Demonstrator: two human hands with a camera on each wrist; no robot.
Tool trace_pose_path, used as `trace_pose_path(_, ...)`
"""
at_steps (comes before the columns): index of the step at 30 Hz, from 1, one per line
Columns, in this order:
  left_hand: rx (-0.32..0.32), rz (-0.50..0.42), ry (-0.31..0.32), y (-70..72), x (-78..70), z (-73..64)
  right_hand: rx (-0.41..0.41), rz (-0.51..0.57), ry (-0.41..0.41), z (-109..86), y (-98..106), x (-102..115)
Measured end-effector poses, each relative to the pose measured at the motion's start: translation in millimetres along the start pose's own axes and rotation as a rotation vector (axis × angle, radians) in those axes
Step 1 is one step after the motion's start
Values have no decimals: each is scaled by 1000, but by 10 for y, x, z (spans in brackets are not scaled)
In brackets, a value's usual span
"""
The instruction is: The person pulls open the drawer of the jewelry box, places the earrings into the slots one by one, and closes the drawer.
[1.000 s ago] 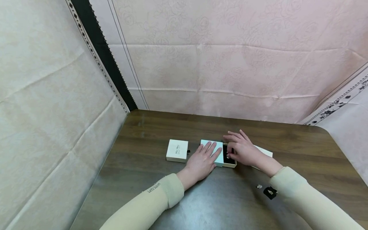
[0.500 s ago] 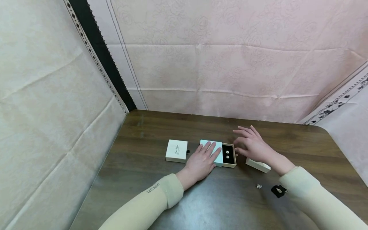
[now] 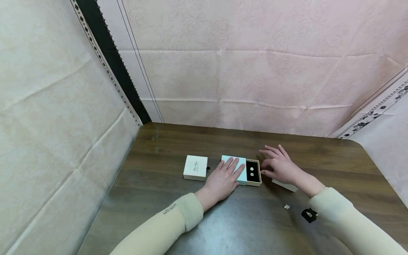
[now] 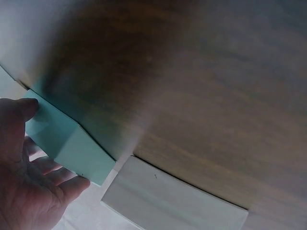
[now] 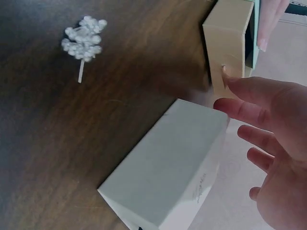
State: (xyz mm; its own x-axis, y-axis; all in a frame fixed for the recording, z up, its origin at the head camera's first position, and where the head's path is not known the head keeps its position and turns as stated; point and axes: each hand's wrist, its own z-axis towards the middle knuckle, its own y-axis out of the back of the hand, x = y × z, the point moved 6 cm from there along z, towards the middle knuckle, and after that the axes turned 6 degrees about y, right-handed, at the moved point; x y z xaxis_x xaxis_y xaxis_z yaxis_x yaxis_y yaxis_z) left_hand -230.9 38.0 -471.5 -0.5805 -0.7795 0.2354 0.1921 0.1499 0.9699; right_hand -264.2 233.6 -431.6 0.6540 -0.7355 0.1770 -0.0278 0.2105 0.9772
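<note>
The left hand is lying over a pale blue, square cardboard sleeve, its straight fingers spreading apart across the top. The right hand is holding its fingers apart too: the thumb is touching the end wall of a beige cardboard drawer, with the bent index finger just beside it. The drawer is sticking out of the sleeve, between the two hands' fingers, and is carrying a black, flat insert with two small, pale, flower-like studs just left of the right thumb. A white, oblong cardboard box is lying below the right hand; whether the index fingertip is touching it, I cannot tell. Left of the left fingertips, a white, square cardboard box with dark script is resting, its black tab facing them. Toward the person from the right fingers, well apart, a silvery beaded cluster on a thin pin is lying near a small black angular piece. Beyond all the fingers, a brown wood-grained table is stretching to a pinkish patterned cloth.
</note>
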Motion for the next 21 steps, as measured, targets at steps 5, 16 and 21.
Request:
trace_pose_path(5, -1, -5, 2, -8, -3, 5, 11, -9, 5, 13, -38, 23)
trace_pose_path(16, -6, 5, 2, -3, -4, 3, 3, 48, 11, 28, -88, 14)
trace_pose_path(21, -6, 7, 3, -11, -4, 4, -16, 72, 18, 43, -91, 26)
